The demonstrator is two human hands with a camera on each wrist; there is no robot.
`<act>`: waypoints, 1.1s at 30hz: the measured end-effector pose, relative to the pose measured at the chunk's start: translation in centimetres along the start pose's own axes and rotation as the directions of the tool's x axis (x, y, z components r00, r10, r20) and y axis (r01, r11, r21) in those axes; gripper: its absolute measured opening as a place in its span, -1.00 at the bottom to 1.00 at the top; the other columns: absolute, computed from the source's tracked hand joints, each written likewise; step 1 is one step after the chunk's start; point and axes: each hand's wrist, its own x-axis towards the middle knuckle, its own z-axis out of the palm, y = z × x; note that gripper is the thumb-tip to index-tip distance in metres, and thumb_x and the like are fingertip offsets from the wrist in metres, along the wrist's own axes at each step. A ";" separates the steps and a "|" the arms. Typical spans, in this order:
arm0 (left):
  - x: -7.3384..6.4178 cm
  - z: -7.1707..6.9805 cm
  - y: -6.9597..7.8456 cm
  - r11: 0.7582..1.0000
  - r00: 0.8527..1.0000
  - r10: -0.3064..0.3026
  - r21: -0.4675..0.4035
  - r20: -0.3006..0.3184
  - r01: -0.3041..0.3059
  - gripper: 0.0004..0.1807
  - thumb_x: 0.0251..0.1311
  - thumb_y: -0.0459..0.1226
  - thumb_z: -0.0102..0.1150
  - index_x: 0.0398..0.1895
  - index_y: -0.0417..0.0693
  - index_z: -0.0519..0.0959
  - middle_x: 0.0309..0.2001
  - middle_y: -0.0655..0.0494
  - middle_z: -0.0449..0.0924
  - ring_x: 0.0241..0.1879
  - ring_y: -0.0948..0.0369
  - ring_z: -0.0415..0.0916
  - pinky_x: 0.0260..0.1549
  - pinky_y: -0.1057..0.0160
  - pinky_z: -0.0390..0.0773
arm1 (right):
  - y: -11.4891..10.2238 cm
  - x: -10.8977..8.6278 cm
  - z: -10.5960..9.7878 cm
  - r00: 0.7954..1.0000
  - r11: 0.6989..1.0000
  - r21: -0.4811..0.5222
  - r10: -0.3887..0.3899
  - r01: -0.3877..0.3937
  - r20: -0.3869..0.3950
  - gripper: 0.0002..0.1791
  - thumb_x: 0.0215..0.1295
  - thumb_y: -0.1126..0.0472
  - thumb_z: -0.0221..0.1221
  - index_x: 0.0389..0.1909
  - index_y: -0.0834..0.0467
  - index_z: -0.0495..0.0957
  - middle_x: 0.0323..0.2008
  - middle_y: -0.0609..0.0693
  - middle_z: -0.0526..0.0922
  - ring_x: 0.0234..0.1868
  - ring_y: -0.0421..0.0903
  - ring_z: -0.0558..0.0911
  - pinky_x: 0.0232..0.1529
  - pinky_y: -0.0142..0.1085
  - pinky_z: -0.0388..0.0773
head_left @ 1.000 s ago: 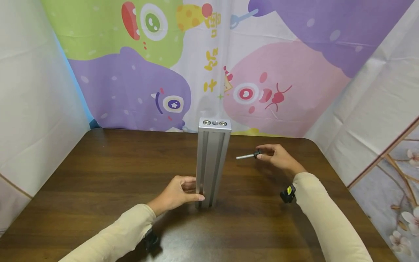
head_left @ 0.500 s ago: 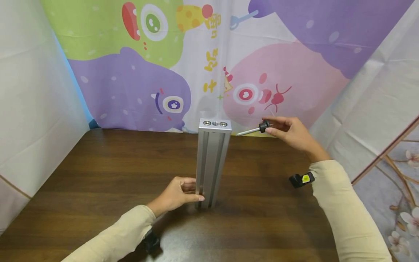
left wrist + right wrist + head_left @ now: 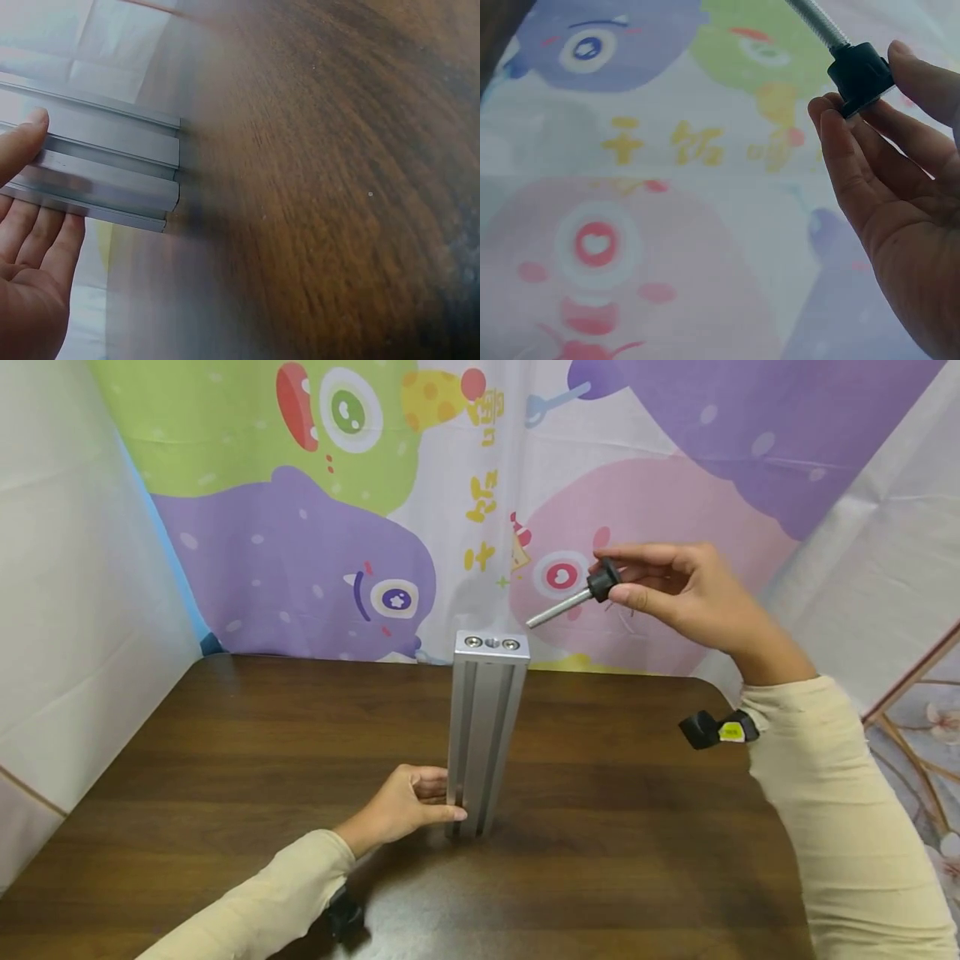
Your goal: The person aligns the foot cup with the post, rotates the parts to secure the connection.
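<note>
An aluminium extrusion post point(image 3: 483, 735) stands upright on the table, its grooved sides also showing in the left wrist view. Its top plate point(image 3: 492, 646) has a screw at each side and a round hole between them. Low on the post, my left hand point(image 3: 405, 802) grips it, thumb in front and fingers behind. Up to the right, my right hand point(image 3: 682, 589) pinches the black knob of a threaded knob bolt point(image 3: 562, 607). The bolt slants down to the left, its tip a little above and right of the post's top, apart from it. The right wrist view shows the black knob point(image 3: 859, 75) between thumb and fingers.
The dark wooden table point(image 3: 285, 743) spreads around the post. Behind it hangs a cartoon-printed cloth point(image 3: 300, 560), with white cloth on both sides. Each wrist bears a small black camera, such as the right wrist camera point(image 3: 708, 728).
My right hand has risen from low over the table, carrying the knob bolt up to the height of the post's top. The left hand and the post have stayed in place.
</note>
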 end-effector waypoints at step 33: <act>-0.3 0.3 -0.1 0.997 0.997 -0.076 -0.032 -0.021 0.075 -0.48 0.04 -0.31 0.42 0.06 -0.41 0.53 -0.07 -0.21 0.65 0.05 -0.03 0.57 0.05 0.19 0.56 | -9.5 5.2 2.6 0.912 0.862 -0.380 -0.195 0.335 0.362 -0.64 0.23 0.31 0.28 0.07 0.12 0.61 -0.12 -0.07 0.69 -0.25 -0.29 0.63 -0.18 -0.50 0.58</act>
